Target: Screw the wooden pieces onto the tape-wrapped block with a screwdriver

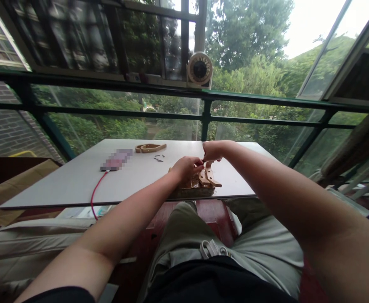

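At the table's front edge, my left hand (187,168) is closed, its fingertips by a small dark tip between the two hands. My right hand (214,150) makes a fist just above and to the right; what it grips is mostly hidden, with only a bit of something dark showing under it. Below the hands are curved light-wood pieces (205,178) with drilled holes. They rest on a brown, shiny block-like thing (190,191), partly covered by my left hand and forearm.
On the white table (140,181) lie a curved wooden piece (151,147), several small screws (158,158) and a blurred phone-like thing (116,160) with a red cable (93,195). A round fan (200,69) stands by the window rail. A cardboard box (14,189) is at left.
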Available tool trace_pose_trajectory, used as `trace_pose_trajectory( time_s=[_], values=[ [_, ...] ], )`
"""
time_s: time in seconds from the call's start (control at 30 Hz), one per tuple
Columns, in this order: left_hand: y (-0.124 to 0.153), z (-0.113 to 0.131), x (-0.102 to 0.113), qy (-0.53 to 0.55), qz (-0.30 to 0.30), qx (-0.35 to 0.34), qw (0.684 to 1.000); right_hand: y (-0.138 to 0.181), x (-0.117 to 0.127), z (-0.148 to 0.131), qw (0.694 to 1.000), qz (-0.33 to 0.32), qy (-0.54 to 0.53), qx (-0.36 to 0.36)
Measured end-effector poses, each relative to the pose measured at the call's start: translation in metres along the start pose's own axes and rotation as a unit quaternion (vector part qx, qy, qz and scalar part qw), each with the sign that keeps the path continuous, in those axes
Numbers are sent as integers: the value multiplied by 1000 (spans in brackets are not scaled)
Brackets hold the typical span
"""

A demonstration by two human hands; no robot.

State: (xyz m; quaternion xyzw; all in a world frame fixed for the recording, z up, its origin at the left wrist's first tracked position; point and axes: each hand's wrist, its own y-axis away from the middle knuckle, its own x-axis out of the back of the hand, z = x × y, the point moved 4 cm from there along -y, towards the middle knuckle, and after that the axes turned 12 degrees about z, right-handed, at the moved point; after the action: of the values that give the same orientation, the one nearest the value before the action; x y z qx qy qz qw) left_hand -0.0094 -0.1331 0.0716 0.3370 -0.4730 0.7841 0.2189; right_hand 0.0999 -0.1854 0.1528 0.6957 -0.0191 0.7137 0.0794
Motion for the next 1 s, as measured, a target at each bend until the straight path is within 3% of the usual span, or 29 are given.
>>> trace_pose_trajectory(
  time_s=[0.13,0.4,0.83,1.0],
  values=[
    [3,-1,0,17,9,41,999,3,5,-8,998,17,-52,7],
    [11,-4,-7,8,55,31,998,-5,10,-19,996,-27,46,71],
    [11,-4,-15,73,39,4,997,-14,2,0,996,-50,78,-12],
    [11,-6,-15,70,36,4,997,2,9,-7,997,-20,70,29]
  ],
)
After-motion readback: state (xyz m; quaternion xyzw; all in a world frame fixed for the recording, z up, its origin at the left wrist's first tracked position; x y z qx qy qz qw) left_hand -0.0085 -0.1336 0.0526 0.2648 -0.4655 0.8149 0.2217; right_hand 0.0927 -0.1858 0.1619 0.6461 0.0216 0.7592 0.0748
